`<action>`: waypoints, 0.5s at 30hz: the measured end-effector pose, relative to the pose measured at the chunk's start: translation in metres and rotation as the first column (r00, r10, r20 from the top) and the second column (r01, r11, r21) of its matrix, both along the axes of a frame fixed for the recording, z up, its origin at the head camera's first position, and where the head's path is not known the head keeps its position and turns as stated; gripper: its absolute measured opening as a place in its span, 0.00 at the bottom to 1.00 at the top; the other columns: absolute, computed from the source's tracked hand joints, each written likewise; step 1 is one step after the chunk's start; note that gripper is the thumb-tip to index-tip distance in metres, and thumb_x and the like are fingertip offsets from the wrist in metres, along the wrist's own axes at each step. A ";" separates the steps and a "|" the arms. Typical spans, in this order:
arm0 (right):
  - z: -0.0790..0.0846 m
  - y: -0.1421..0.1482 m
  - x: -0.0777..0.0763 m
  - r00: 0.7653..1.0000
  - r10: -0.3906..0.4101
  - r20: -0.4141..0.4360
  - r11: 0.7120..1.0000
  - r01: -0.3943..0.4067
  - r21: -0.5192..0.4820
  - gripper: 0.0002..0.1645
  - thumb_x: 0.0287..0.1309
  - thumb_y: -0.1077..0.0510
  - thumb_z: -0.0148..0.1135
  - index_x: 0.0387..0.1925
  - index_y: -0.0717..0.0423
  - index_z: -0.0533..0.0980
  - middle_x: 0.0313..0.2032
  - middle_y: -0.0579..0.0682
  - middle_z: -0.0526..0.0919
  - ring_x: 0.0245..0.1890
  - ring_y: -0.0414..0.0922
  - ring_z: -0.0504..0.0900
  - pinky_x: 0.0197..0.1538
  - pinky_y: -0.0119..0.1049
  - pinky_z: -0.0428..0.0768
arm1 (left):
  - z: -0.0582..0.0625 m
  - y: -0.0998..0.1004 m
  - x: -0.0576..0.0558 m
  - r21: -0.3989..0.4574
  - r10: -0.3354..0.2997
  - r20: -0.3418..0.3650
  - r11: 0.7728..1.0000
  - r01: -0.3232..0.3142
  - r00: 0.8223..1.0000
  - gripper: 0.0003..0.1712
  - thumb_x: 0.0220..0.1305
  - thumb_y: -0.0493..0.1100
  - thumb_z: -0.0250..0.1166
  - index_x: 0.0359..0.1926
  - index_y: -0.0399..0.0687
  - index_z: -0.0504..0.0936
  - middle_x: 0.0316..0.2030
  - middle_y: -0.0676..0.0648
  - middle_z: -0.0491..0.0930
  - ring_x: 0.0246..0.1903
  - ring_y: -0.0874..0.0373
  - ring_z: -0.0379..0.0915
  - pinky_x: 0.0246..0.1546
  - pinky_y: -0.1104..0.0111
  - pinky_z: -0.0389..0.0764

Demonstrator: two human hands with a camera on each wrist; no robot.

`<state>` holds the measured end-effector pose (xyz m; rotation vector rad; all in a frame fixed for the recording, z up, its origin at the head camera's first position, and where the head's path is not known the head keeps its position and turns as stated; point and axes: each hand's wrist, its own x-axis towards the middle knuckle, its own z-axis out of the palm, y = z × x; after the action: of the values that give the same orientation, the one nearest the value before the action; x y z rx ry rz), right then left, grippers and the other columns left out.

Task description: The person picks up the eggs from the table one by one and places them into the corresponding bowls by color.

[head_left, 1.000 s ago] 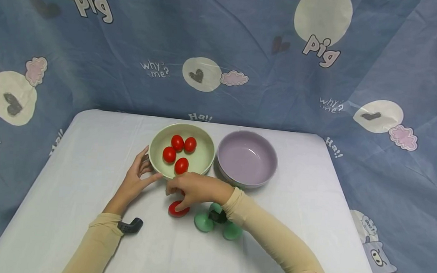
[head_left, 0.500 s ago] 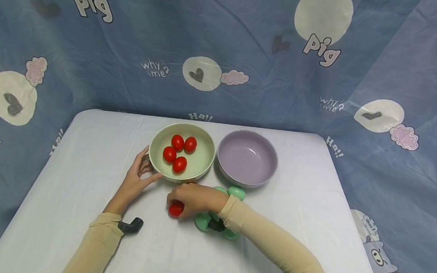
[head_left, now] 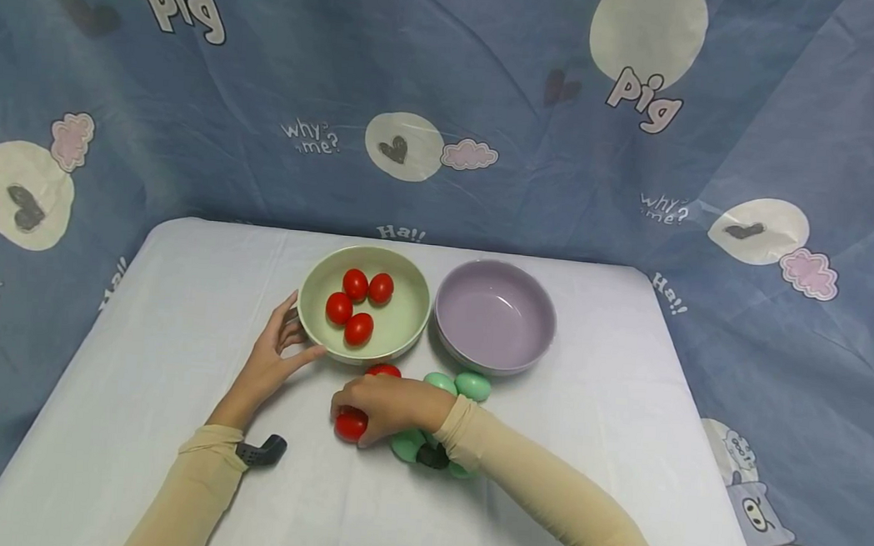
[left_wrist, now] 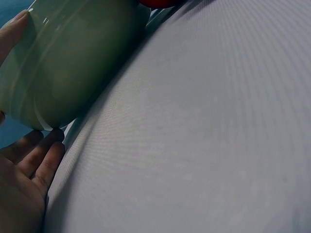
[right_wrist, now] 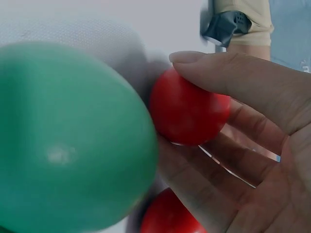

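One white-covered counter (head_left: 612, 359). Two bowls: green bowl (head_left: 404, 321), with purple bowl (head_left: 496, 310) set at its three o'clock. Left hand (head_left: 269, 369): laid spread against the green bowl's eight o'clock side, presumably so that it is steadied. Right hand (head_left: 395, 404): back upward, directed toward ten o'clock; grip narrowed on one pinched red ovoid (head_left: 351, 426) at the green bowl's six o'clock, probably against rolling. Four bowl-held red ovoids (head_left: 358, 329); one loose red ovoid (head_left: 384, 370), at that hand's twelve o'clock. Green ovoids (head_left: 473, 386): partly screened by the right sleeve (head_left: 537, 471).
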<state>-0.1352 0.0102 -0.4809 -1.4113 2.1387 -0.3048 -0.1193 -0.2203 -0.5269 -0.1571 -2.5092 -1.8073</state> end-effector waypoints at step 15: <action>-0.004 0.004 -0.005 1.000 -0.012 0.023 0.999 0.013 -0.050 0.23 0.53 0.56 0.79 0.50 0.45 0.81 0.43 0.37 0.86 0.43 0.31 0.80 0.49 0.18 0.76 | -0.037 -0.010 -0.011 0.021 0.005 -0.032 1.000 -0.004 0.999 0.61 0.62 0.36 0.75 0.84 0.60 0.44 0.77 0.37 0.63 0.63 0.80 0.65 0.61 0.87 0.73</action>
<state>-0.1405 0.0138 -0.4848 -1.4158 2.1358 -0.3795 -0.1303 -0.2306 -0.5639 -0.1786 -2.4662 -1.8138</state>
